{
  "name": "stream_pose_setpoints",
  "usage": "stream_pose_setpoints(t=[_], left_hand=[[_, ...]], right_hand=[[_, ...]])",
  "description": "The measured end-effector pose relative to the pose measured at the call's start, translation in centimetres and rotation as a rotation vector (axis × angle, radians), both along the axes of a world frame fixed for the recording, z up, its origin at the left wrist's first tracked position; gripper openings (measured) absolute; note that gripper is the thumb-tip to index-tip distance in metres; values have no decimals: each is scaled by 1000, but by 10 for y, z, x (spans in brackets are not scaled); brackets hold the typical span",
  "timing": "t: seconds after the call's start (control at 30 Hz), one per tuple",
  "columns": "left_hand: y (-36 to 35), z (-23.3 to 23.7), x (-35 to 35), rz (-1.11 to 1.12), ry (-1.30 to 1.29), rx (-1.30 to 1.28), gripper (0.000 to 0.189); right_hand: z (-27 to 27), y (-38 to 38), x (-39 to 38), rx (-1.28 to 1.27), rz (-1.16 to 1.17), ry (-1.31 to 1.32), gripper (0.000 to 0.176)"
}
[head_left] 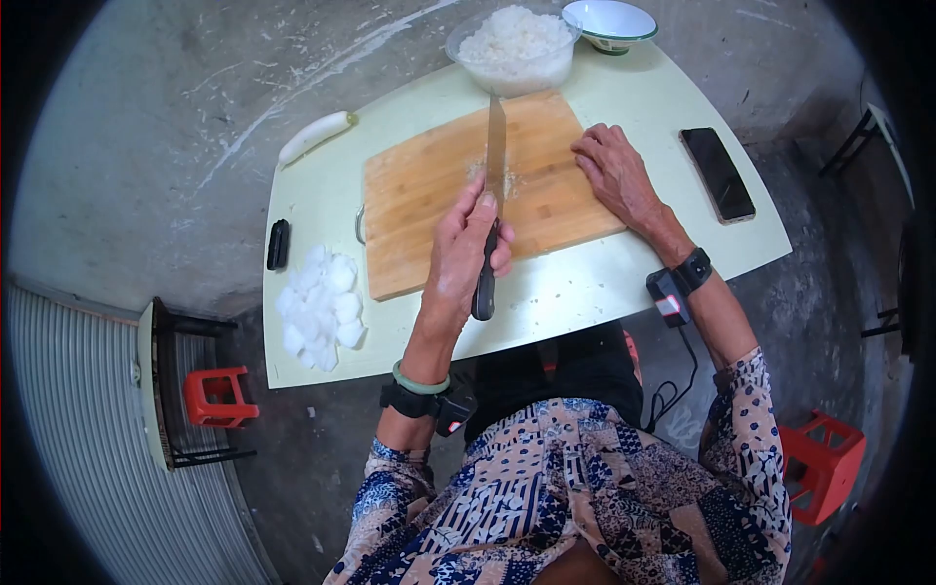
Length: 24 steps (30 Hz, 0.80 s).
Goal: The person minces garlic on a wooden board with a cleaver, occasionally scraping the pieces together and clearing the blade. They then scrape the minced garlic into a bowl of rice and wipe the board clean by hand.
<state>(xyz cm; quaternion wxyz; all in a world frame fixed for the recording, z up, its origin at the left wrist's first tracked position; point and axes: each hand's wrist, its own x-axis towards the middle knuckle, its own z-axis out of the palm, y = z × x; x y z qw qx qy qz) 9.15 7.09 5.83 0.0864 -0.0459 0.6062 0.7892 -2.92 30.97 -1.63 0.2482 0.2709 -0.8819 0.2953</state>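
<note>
My left hand (468, 244) is wrapped round the black handle of a knife (495, 146), whose blade points away from me over the wooden cutting board (419, 195). Small pale shreds lie on the board beside the blade. At the board's right edge my right hand (619, 180) rests with fingers slightly bent and apart, holding nothing. A clear bowl (526, 73) heaped with white shreds (517, 37) stands just beyond the board. To the left of the board is a pile of white chunks (320, 307), and a whole pale vegetable (317, 136) lies at the back left.
A white enamel bowl (609, 21) stands at the table's far edge. A phone (719, 175) lies on the right, and a small black object (279, 245) on the left. Red stools (219, 397) stand on the floor at both sides. A cable hangs by my right wrist.
</note>
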Motion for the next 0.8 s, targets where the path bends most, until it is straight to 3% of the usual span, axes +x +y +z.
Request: stream_pose_setpoints(t=[0.8], left_hand=[[-3, -1, -5, 27, 23, -6, 57]], right_hand=[[0, 0, 0, 35, -8, 1, 11]])
